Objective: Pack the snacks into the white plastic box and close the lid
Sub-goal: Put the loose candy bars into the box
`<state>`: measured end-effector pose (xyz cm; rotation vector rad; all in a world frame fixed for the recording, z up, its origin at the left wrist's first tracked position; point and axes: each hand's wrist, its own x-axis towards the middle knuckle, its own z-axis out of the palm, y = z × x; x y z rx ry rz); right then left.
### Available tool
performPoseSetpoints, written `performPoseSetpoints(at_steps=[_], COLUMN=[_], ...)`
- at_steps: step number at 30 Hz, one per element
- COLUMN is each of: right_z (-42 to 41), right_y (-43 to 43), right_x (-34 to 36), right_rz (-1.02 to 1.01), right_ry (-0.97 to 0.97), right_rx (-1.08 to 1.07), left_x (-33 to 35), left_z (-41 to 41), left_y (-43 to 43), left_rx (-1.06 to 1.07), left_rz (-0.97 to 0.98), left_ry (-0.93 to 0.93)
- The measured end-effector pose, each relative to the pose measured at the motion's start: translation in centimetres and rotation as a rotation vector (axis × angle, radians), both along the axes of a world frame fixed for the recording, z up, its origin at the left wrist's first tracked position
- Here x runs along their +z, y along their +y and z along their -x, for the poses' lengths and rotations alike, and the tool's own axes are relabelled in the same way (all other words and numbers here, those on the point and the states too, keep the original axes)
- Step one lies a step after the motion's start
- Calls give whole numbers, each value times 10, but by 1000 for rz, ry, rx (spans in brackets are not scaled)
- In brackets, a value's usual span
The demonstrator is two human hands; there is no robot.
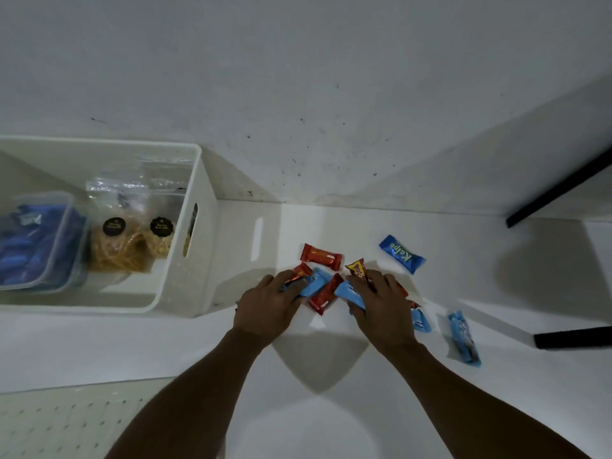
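Snack packets (326, 286) lie bunched on the white tabletop (331, 376) between our two hands, not yet in the box. The left hand (265, 303) curls its fingers over a light-blue packet (313, 283) and a red one at the bunch's near-left edge. The right hand (381, 306) bends its fingers over a yellow-and-red packet (357, 268), with a second light-blue packet (351, 293) caught between thumb and fingers.

Just beyond the fingertips of both hands rests a red packet (321, 256) on its own. Past the right hand's fingertips and outward lies a dark-blue packet (401, 254). Two more light-blue packets sit on that hand's outer side — one (421, 320) touching the wrist, the other (463, 337) apart from it.

The white plastic box (195, 226) stands open-topped off the left hand's outer side, its slotted end wall facing the hand. Inside it we see a clear lidded tub (36, 240) of blue packets and, nearer the hand, clear bags (132, 240) of pale snacks with round black labels.

A perforated white panel (66, 422) lies outside the left forearm — whether it is the lid we cannot tell.
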<state>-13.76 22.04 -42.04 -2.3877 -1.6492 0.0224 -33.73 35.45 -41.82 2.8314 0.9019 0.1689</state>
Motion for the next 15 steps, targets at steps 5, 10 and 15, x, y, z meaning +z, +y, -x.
performPoseSetpoints(at_steps=[5,10,15], right_z=[14,43,103], right_y=[4,40,93], right_x=[41,110,187], right_rz=[-71,-220,-337], right_ry=[99,346,491], right_rx=[-76,-272,-218], left_x=[46,120,186], left_z=[3,14,62], left_y=[1,19,62], left_rx=[60,112,158], left_rz=[49,-10,-148], left_ry=[-107,-295,-444])
